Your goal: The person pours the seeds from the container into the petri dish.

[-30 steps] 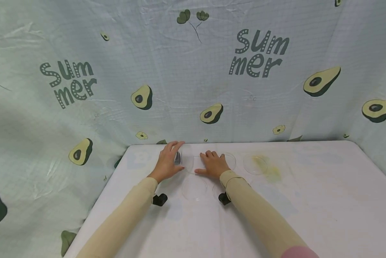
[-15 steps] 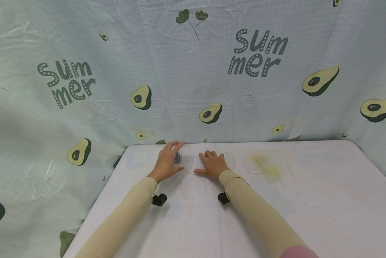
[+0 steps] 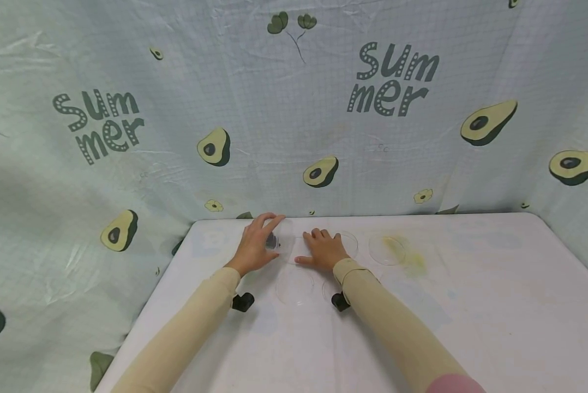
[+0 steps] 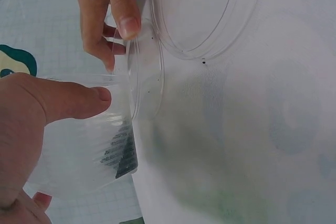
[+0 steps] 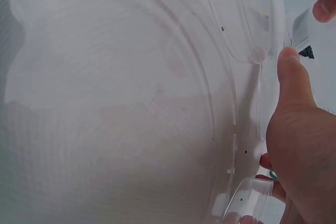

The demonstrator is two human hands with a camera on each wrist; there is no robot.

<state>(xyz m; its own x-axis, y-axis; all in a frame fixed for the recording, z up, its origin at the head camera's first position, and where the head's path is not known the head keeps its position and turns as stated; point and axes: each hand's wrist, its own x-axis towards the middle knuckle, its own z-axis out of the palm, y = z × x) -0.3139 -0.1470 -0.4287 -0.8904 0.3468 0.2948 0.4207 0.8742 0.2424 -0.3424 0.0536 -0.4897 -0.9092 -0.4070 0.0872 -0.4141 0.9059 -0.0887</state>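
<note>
My left hand [image 3: 252, 248] holds a clear plastic container [image 4: 79, 153] between thumb and fingers, tipped toward the right. Dark grainy material [image 4: 123, 156] lies in its lower corner; the kind is too small to tell. Beside its mouth is a clear round petri dish [image 4: 147, 77] with a few dark specks. My right hand [image 3: 325, 251] grips this dish from its right side, the thumb [image 4: 127, 24] at the near rim and the fingers farther back. In the right wrist view the dish is seen partly, with the right thumb [image 5: 294, 80] along it.
More clear round dishes lie on the white table [image 3: 471, 316]: a near one [image 3: 295, 287], another behind the right hand [image 3: 351, 245], one farther right [image 3: 387, 251] by a yellow stain. A patterned curtain [image 3: 274, 109] hangs behind the table's far edge. Black wrist mounts [image 3: 243, 302] hang under the sleeves.
My left hand has tipped the container a little more to the right, and its dark contents have shifted toward the dish. The right hand has stayed in place.
</note>
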